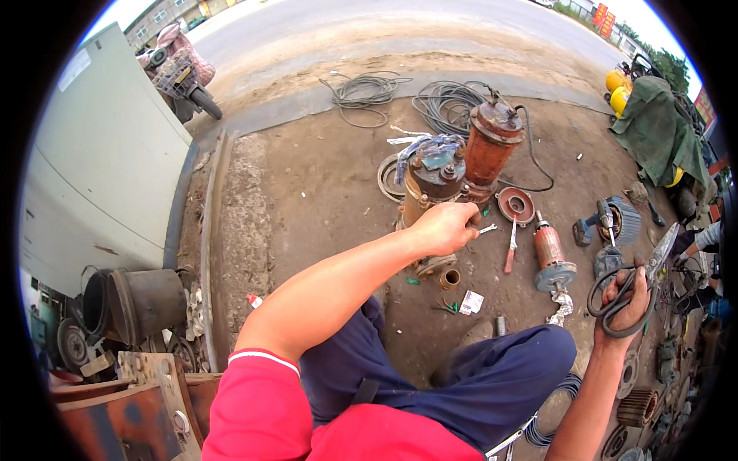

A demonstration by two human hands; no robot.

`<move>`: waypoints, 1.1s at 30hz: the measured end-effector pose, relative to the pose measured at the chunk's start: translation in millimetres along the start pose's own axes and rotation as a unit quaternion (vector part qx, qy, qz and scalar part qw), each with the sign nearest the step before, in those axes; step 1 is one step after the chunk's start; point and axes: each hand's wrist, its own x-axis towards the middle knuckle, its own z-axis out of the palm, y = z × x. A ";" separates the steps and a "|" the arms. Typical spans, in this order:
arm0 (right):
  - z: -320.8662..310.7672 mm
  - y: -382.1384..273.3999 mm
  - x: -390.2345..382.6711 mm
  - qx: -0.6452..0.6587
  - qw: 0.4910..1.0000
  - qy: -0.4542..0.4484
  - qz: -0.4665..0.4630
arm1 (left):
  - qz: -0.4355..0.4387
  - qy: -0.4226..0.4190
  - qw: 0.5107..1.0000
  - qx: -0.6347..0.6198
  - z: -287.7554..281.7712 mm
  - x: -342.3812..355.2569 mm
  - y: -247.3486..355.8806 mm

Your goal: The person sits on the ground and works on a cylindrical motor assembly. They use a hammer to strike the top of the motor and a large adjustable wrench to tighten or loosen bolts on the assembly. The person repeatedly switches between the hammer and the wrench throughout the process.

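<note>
My left hand [446,227] is stretched forward with its fingers closed on a small metal piece beside a rusty brown pump motor [432,180] standing on the dirt. A second rusty motor housing [492,142] stands just behind it. My right hand [629,296] grips a pair of large black-handled shears [638,280], blades pointing up and away. On the ground between the two hands lie a rotor with a shaft [552,257], a round end cap [516,205] and a red-handled screwdriver [510,250].
Coiled cables [407,96] lie near the road behind the motors. A white cabinet [100,169] and dark buckets [131,303] stand at left. Another person's hand [684,253], a green tarp [657,127] and scattered machine parts [615,223] are at right. A parked scooter [177,73] stands far left.
</note>
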 end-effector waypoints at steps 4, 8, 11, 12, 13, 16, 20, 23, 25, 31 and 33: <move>70.2 30.5 -17.6 0.023 0.993 -0.109 0.028 | -0.009 0.011 1.000 0.004 -7.0 -11.3 -3.5; 84.0 81.5 -23.7 -0.029 0.987 -0.091 0.129 | 0.001 0.020 1.000 0.008 -9.7 -7.9 4.4; 76.0 87.8 -23.3 -0.014 0.966 -0.110 0.233 | -0.002 0.041 0.999 0.006 -10.8 -12.7 1.0; 75.5 87.3 -20.1 -0.016 0.966 -0.098 0.238 | -0.001 0.043 0.999 -0.002 -11.9 -8.6 1.0; 74.0 85.2 -17.1 -0.022 0.965 -0.086 0.245 | -0.026 0.054 0.998 -0.025 -16.4 -6.3 5.6; 77.8 81.1 -18.9 0.006 0.970 -0.106 0.219 | -0.010 0.157 0.986 -0.063 -35.1 -14.9 -12.7; 64.6 78.0 -18.0 -0.009 0.976 -0.097 0.195 | -0.022 0.251 0.960 -0.119 -51.9 -7.0 -19.2; 57.6 78.1 -17.8 -0.011 0.979 -0.096 0.178 | -0.016 0.279 0.949 -0.146 -58.1 -6.2 -28.7; 58.2 74.9 -21.7 -0.015 0.979 -0.078 0.186 | -0.059 0.292 0.941 -0.159 -57.2 -8.3 -29.0; 61.4 71.4 -25.6 0.042 0.969 -0.113 0.217 | -0.074 0.321 0.925 -0.188 -64.2 -8.9 -27.2; 62.2 71.5 -27.2 0.043 0.969 -0.115 0.213 | -0.073 0.328 0.925 -0.174 -63.0 -8.3 -25.6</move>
